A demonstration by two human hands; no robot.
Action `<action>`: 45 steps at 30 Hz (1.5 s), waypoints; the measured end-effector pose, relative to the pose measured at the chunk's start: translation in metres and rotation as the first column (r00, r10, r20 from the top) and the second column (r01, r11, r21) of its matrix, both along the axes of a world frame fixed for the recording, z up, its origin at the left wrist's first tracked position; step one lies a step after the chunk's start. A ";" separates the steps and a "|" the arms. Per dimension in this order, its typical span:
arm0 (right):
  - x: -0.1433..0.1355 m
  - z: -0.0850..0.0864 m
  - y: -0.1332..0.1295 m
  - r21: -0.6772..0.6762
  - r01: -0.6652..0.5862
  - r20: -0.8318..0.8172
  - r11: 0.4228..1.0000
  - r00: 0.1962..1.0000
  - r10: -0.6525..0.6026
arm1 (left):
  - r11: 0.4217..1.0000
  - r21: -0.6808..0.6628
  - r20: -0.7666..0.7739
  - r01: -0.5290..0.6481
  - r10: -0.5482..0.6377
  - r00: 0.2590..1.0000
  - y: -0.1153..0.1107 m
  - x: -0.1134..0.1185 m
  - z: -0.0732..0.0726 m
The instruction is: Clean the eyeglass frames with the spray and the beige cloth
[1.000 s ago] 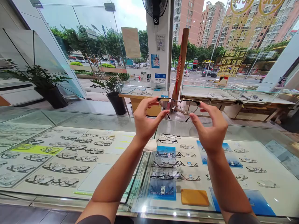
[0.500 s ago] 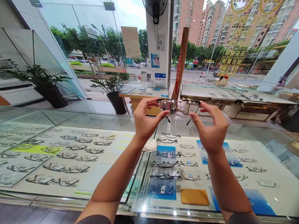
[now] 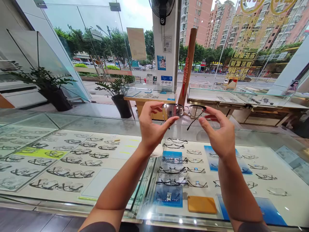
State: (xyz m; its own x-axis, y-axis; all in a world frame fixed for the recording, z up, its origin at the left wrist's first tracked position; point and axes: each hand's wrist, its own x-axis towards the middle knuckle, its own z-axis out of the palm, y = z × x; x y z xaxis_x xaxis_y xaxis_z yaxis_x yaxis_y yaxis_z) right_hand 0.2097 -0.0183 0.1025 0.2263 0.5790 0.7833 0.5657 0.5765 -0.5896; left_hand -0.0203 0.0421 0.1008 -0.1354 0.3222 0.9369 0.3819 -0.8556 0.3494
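A pair of eyeglasses [image 3: 174, 110] with a dark upper rim is held up in the air above the glass counter, its temples pointing down towards me. My left hand [image 3: 154, 124] pinches the left end of the frame between thumb and fingers. At the opposite end, my right hand [image 3: 218, 129] grips the frame near the hinge, thumb below and fingers behind. The left lens shows a bright reflection. Below both hands, rows of eyeglasses [image 3: 172, 168] lie in the glass display counter [image 3: 142, 201].
An orange-brown case [image 3: 202, 204] lies in the right section of the counter. Behind stand potted plants [image 3: 122, 104], a leaning wooden post [image 3: 187, 64], and another display case [image 3: 251, 96] by the window. A wall fan [image 3: 162, 9] hangs on the pillar.
The eyeglasses have turned, with the left lens now looking larger and the right one narrower. My hands have shifted slightly, and the right thumb has moved a little to the right.
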 end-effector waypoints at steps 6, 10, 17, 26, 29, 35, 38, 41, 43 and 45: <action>0.001 0.000 0.000 -0.047 -0.043 -0.036 0.998 0.998 0.041 | 1.000 0.023 -0.002 0.018 -0.018 1.000 0.001 -0.001 0.001; 0.001 0.000 0.000 -0.050 -0.064 -0.054 0.997 0.997 0.062 | 0.999 0.034 -0.005 0.020 -0.020 1.000 0.002 -0.002 -0.001; 0.003 0.000 -0.001 -0.043 -0.064 -0.043 0.997 0.997 0.062 | 0.999 0.050 -0.031 0.013 -0.011 0.999 0.003 -0.003 0.000; 0.000 0.001 -0.001 0.070 -0.018 0.000 0.997 1.000 0.018 | 1.000 0.000 -0.021 0.021 -0.021 1.000 0.003 -0.002 0.000; -0.001 0.002 -0.002 0.108 0.002 0.018 0.994 1.000 -0.004 | 1.000 -0.008 -0.028 0.027 -0.027 0.999 0.006 -0.004 0.000; -0.003 0.001 0.000 0.197 0.048 0.076 0.979 0.995 -0.064 | 1.000 0.019 -0.058 0.008 -0.007 0.998 0.009 -0.003 -0.001; -0.004 0.000 0.003 0.221 0.068 0.114 0.973 0.989 -0.095 | 0.993 0.103 -0.065 -0.049 0.056 0.996 0.009 0.000 -0.002; -0.004 -0.001 0.004 0.224 0.085 0.135 0.971 0.984 -0.118 | 0.972 0.205 -0.068 -0.115 0.131 0.989 0.009 0.003 -0.004; -0.003 -0.001 0.004 0.217 0.089 0.141 0.972 0.983 -0.121 | 0.956 0.257 -0.066 -0.142 0.164 0.984 0.009 0.005 -0.005; -0.003 -0.002 0.005 0.199 0.082 0.138 0.977 0.984 -0.111 | 0.940 0.299 -0.061 -0.163 0.189 0.980 0.008 0.006 -0.005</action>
